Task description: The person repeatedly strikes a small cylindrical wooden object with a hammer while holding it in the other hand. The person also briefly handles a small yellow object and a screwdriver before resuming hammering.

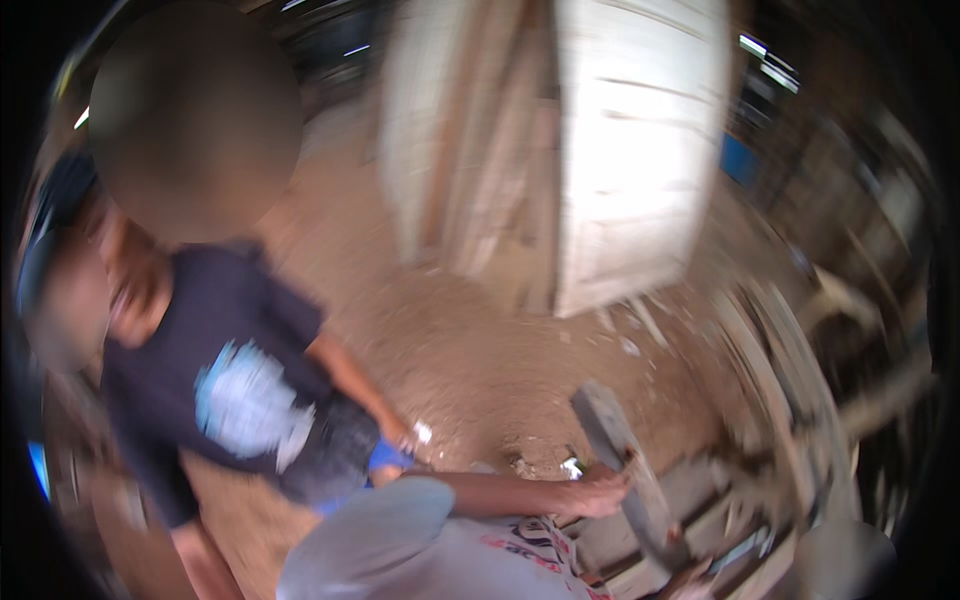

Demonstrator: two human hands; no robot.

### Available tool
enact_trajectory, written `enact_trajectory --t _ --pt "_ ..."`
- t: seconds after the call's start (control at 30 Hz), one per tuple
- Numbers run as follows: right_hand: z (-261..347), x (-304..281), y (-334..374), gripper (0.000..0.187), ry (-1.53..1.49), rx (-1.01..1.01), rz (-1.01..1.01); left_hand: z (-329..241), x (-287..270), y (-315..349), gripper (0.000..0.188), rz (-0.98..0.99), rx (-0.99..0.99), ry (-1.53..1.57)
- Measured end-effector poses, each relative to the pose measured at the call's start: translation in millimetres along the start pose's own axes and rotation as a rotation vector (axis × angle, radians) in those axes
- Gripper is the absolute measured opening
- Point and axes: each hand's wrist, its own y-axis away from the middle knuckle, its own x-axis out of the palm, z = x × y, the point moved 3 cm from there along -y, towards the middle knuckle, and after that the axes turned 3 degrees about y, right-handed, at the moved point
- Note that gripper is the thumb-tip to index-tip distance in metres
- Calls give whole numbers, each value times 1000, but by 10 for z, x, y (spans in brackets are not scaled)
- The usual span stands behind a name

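Note:
A long grey wooden plank (640,482) slants down to the right, blurred by motion. My left hand (600,492) reaches across from the lower edge, its fingers closed around the plank's side near the middle. At the plank's lower end is my right hand (688,578), partly cut off by the picture's edge; it appears closed on the wood, with a fingertip on the plank's face. Beneath the plank lie more boards (610,545), partly hidden by it.
A person in a dark T-shirt (250,400) stands close on the left, one hand (398,437) near my left forearm. White panels (640,150) and upright boards (490,160) stand ahead on the brown dirt floor (460,350). Long timbers (775,375) lie along the right.

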Motion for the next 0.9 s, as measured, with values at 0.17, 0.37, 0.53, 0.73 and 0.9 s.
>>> enact_trajectory --t 0.17,0.37,0.53,0.73,0.9 --pt "552 -322 122 42 -347 344 -19 -406 -596 283 88 -5 -28 -343" --pt "731 -561 74 31 -303 344 23 -449 -900 -9 79 169 328 -696" --pt "562 -672 175 28 -279 165 -130 -1707 -817 240 64 437 129 -823" --pt "682 -479 244 29 -224 226 -217 -1495 -574 -122 54 757 380 -789" --pt "719 -361 224 31 -203 273 -252 -1228 -505 -197 47 1024 439 -663"
